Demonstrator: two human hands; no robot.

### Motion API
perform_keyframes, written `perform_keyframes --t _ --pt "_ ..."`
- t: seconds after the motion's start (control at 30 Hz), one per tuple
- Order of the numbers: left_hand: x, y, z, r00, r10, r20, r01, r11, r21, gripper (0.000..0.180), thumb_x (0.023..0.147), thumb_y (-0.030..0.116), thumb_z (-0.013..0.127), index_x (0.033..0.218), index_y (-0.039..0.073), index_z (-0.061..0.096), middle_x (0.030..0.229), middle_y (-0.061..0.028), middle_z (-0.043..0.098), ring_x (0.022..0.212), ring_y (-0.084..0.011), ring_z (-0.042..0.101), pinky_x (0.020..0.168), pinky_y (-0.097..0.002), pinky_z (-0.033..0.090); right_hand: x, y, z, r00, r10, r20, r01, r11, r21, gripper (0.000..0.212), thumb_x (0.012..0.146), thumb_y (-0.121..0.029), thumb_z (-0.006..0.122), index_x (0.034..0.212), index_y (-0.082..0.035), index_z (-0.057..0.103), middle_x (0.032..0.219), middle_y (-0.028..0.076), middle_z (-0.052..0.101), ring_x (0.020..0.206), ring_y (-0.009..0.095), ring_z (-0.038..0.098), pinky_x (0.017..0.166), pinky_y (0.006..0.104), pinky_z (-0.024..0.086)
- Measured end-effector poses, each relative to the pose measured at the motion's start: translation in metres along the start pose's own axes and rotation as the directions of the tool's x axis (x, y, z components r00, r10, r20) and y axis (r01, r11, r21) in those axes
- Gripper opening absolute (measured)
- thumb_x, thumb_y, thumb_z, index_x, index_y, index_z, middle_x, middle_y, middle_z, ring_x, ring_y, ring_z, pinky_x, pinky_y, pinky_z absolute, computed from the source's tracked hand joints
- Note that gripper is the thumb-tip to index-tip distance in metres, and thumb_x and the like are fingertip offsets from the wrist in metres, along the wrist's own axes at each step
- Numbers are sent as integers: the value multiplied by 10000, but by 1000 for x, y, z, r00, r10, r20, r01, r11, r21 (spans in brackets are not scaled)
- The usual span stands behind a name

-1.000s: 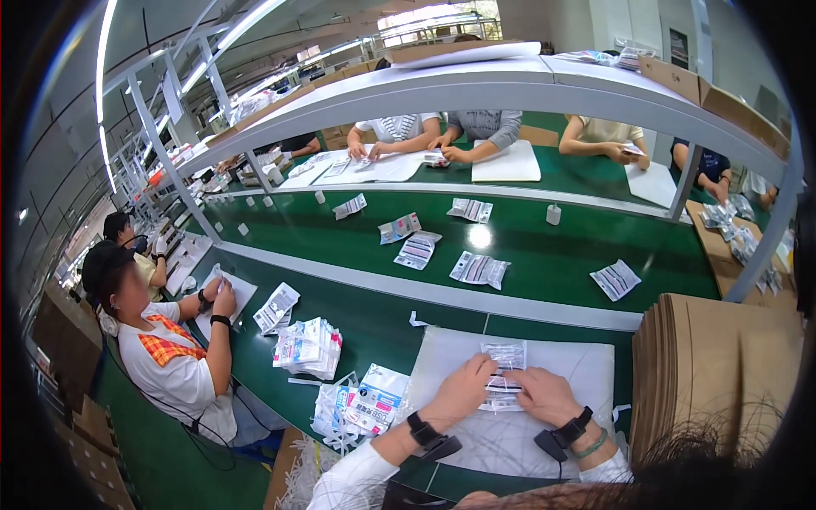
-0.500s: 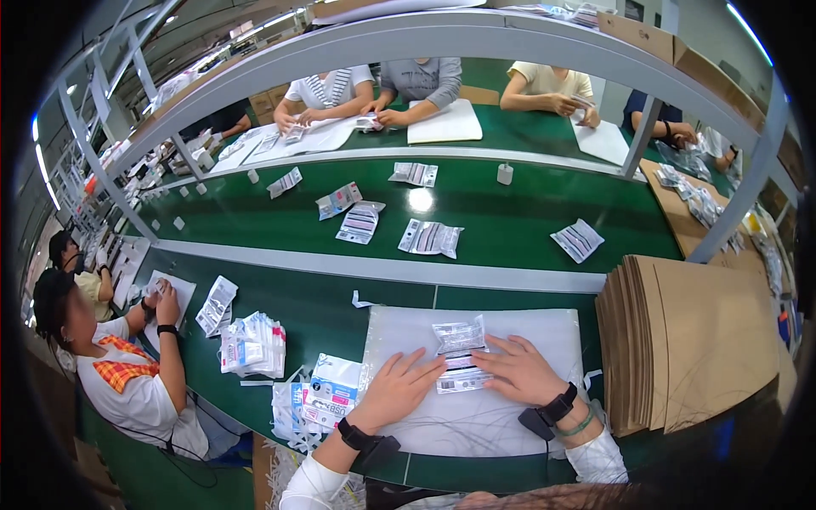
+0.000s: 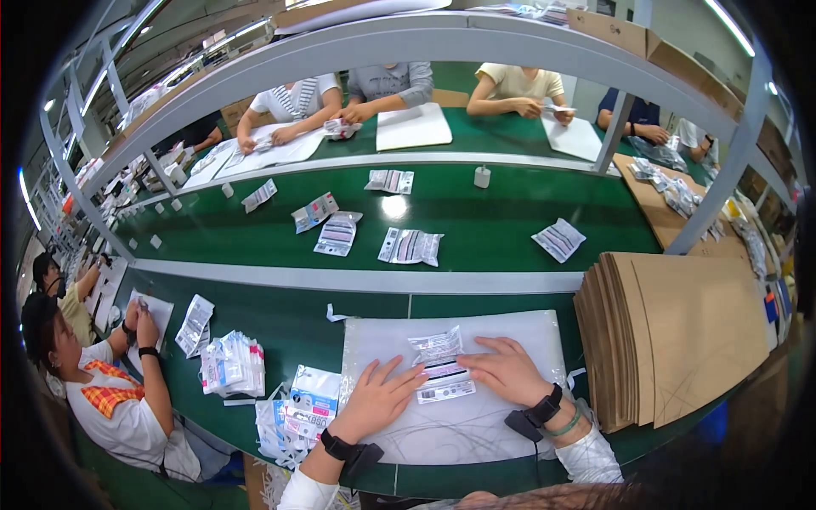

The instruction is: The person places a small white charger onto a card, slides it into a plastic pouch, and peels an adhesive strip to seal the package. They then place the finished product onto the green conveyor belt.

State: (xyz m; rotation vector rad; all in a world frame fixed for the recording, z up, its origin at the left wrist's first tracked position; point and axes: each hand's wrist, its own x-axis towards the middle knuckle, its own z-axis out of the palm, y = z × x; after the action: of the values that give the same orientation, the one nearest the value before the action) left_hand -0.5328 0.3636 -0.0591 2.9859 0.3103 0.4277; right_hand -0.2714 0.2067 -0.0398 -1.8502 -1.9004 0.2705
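Observation:
A small silver plastic pouch with printed lines and a barcode lies on the white padded mat in front of me. My left hand rests at the pouch's left edge, palm down, fingers stretched and spread. From the other side, the fingertips of my right hand press flat on the pouch's right edge. Both hands are open, and neither grips the pouch. Beside my left forearm lie blue-and-white printed packs and white strips.
Left of the mat are a stack of white packs and silver pouches. Brown cardboard sheets stand at the right. Beyond a metal rail, several pouches lie on a green belt. A co-worker sits at the left; others work opposite.
The view has shifted slightly, moving the scene left in the picture. The pouch, bulged at its upper half before, now lies flatter under my fingers. Both hands stay at its sides.

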Motion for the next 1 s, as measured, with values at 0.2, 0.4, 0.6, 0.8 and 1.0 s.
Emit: perform_keyframes --t 0.2,0.4,0.6,0.8,1.0 --pt "-3 -9 -4 999 42 30 -43 998 36 495 932 259 589 1423 268 531 1506 41 467 1381 -287 414 1116 -535 314 66 6 -51 947 158 279 -188 979 85 420 960 -393 599 1266 -110 652 1218 111 682 1254 329 537 1044 431 412" --pt "-9 -9 -6 994 36 105 -37 999 11 501 941 311 560 1439 338 504 1550 22 410 1422 -292 353 1123 -555 294 206 119 -66 914 165 -371 -197 979 -50 561 901 -325 667 1362 -43 516 1424 215 501 1282 380 504 1082 420 415" --pt "-19 -17 -8 997 3 79 -2 1000 -18 514 938 313 561 1446 351 490 1556 22 400 1426 -289 349 1126 -555 291 310 263 -50 826 351 -441 -520 776 -357 632 861 -249 656 1448 -153 442 1501 236 395 1343 375 448 1103 462 410" --pt "-12 -22 -9 994 -22 110 37 990 -137 531 933 315 563 1454 367 473 1564 21 387 1431 -286 343 1128 -555 289 331 385 -63 785 354 -508 -544 787 -291 511 867 -105 618 1366 -189 546 1148 198 665 1132 361 604 960 443 503" --pt "-19 -19 -1 992 4 122 21 979 -205 544 923 321 564 1454 388 466 1573 29 375 1442 -281 332 1139 -552 276 344 191 -44 886 262 -383 -186 957 223 437 851 -190 726 1267 -152 597 1033 125 688 920 277 684 831 361 555"
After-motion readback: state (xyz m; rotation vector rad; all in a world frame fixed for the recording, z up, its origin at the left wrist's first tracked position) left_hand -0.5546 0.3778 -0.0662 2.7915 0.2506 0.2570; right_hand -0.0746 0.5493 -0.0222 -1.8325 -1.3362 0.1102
